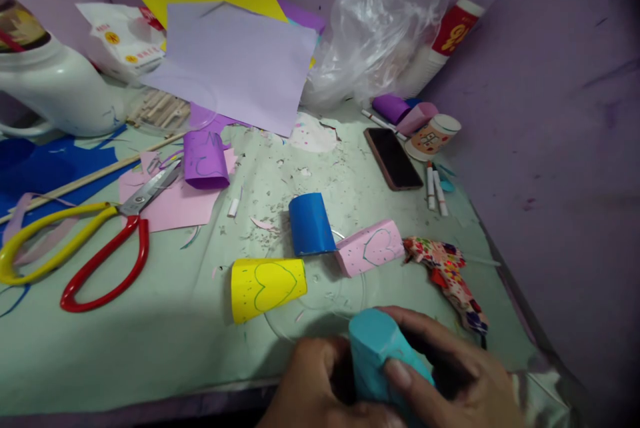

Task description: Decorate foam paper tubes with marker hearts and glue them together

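A turquoise paper cylinder with a flat closed end is held low in front of me. My left hand wraps around its left side, its fingers partly hidden. My right hand grips the other side, thumb pressed on the front and fingers curled behind. Just beyond my hands lie a yellow paper tube with a heart drawn on it, a blue paper tube and a pink paper tube that also bears a heart. A clear round lid-like disc partly shows beneath them.
Scissors with yellow and red handles lie left, near a purple paper tube. A phone, a paper cup and a flower-patterned glue gun are at right. Paper sheets and a plastic bag stand against the wall.
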Demonstrator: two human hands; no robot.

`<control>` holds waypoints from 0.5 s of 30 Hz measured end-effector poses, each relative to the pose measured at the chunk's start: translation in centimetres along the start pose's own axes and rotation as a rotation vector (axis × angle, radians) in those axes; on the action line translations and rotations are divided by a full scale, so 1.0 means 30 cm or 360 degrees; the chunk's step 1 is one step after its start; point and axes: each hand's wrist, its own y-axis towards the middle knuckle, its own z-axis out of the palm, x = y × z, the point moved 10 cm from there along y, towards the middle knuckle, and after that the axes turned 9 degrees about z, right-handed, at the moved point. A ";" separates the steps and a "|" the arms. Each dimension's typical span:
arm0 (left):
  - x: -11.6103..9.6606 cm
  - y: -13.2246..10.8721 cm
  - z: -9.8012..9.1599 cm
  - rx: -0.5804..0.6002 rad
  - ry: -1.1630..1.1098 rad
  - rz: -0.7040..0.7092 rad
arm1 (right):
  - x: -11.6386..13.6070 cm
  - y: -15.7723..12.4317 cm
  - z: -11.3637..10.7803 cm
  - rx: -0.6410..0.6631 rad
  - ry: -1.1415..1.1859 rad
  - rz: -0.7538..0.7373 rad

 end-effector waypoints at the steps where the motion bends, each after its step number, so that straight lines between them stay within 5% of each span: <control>1: -0.002 0.002 0.008 0.0025 -0.0067 0.0014 | -0.015 0.002 -0.005 -0.0037 0.0022 0.0048; 7: -0.023 -0.002 0.034 0.0035 -0.0262 0.0002 | -0.027 -0.005 0.018 0.0087 0.0087 0.0008; 15: 0.017 -0.017 -0.010 0.0038 0.0217 -0.0097 | -0.088 0.007 -0.004 0.0058 0.0155 0.0148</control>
